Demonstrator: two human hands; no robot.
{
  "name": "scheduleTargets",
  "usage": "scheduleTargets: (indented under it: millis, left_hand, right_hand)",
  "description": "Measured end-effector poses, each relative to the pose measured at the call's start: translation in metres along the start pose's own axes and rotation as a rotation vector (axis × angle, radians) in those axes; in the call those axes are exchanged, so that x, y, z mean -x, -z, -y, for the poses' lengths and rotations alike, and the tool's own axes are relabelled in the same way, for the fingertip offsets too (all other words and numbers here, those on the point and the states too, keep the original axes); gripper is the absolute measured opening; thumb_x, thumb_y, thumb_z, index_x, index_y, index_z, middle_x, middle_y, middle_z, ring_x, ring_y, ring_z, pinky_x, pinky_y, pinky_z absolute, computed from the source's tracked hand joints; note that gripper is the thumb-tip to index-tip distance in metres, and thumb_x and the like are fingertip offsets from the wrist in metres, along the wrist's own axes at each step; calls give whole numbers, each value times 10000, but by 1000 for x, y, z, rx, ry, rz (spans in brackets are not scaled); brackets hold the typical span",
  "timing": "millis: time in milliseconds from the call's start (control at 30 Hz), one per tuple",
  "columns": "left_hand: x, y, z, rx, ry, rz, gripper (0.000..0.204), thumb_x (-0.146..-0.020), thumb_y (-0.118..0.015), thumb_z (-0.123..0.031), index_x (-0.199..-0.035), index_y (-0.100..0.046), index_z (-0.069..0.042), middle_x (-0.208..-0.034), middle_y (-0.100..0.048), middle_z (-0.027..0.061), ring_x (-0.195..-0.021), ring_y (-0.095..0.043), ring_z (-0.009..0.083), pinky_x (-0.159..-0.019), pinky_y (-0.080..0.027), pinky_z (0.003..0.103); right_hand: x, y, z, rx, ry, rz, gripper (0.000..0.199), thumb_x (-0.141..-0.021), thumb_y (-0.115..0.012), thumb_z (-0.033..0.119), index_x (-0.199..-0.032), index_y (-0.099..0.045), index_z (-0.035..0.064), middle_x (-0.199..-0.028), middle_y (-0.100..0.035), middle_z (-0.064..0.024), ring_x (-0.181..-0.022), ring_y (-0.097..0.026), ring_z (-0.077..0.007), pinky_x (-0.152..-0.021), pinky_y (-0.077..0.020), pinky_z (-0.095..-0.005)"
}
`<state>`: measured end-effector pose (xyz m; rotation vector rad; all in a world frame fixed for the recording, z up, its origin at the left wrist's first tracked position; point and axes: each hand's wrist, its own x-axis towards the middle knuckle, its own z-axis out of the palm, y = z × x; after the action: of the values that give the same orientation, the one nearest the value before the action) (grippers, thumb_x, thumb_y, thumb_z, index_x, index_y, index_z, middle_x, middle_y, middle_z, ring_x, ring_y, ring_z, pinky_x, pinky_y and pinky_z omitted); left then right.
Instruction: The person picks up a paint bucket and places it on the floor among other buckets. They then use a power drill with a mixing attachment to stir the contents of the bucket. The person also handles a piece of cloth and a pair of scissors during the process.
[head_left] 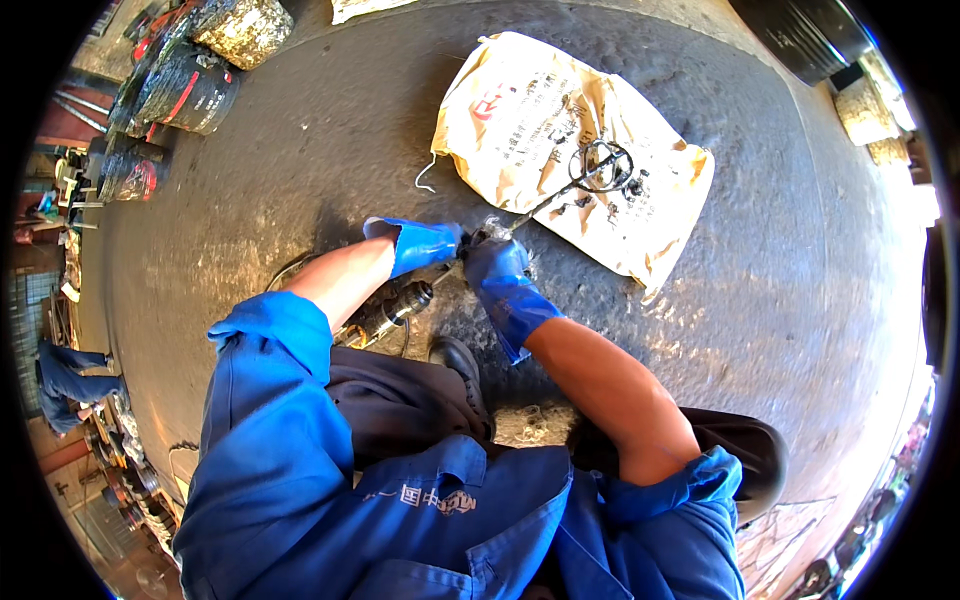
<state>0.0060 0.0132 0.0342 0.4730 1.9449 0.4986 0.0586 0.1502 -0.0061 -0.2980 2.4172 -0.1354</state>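
currently, 1 paper sack [500, 130] lies on the dark floor [330, 150]. 1 black mixing paddle [602, 165], ring-shaped, is positioned over the right half of the sack, among dark smears; whether it touches the paper cannot be told. its shaft [548, 204] slants off the sack's near edge, toward the person. 2 blue-gloved hands work at the shaft just off that edge. the right hand [497, 270] is closed around the shaft, next to crumpled greyish material [490, 230]. the left hand [430, 245] is just beside the right hand, fingers partly hidden; its hold cannot be told. 1 power tool [385, 318] is located to the near left of the sack, in line with the shaft and partly covered by the left forearm. 1 dark shoe [460, 368] is on the near side of the sack. well left of the sack stand several stained buckets [190, 95]; beyond its far right is 1 black drum [805, 35].
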Motion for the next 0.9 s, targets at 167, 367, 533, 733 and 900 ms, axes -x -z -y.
scheduleTargets:
  millis: [167, 367, 533, 733, 900]
  left_hand:
    - [-39, -22, 23, 587, -175, 99, 296, -847, -554, -118, -1082, -667, 22, -968, -711, 157, -804, -673, 237, -722, -526, 336]
    - [-54, -37, 47, 775, -209, 165, 354, -798, -583, -33, -1133, -631, 73, -1010, -704, 216, -911, -700, 303, -830, -567, 359]
    - [-66, -30, 91, 758, -165, 165, 419, -816, -597, -131, -1179, -622, 76, -1012, -717, 173, -927, -684, 224, -797, -537, 310]
    - [-73, -17, 62, 783, -161, 260, 430, -859, -598, -191, -1211, -606, 55, -1041, -707, 170, -955, -662, 236, -860, -500, 354]
    - [-80, -23, 63, 719, -171, 220, 478, -873, -618, -191, -1258, -547, 82, -1053, -695, 219, -980, -675, 280, -918, -498, 395]
  right_hand:
    - [10, 12, -61, 348, 27, -304, 189, -867, -577, 234, -950, -728, 157, -891, -691, -28, -845, -666, -228, -551, -499, -444]
    - [71, 7, -112, 580, 71, -390, 179, -934, -534, 276, -1003, -654, 164, -833, -639, -90, -762, -630, -227, -577, -473, -428]
    - [96, -28, -92, 294, 212, 1, 270, -967, -484, 297, -1085, -654, 124, -979, -676, -97, -849, -654, -265, -681, -488, -498]
    - [86, -78, -101, 168, 40, 238, 291, -955, -519, 261, -1197, -647, 164, -1148, -696, -82, -1032, -678, -285, -791, -522, -473]
    - [94, -74, -111, -94, -96, 275, 311, -888, -626, 335, -1117, -702, 139, -1134, -701, -125, -1055, -678, -279, -838, -540, -433]
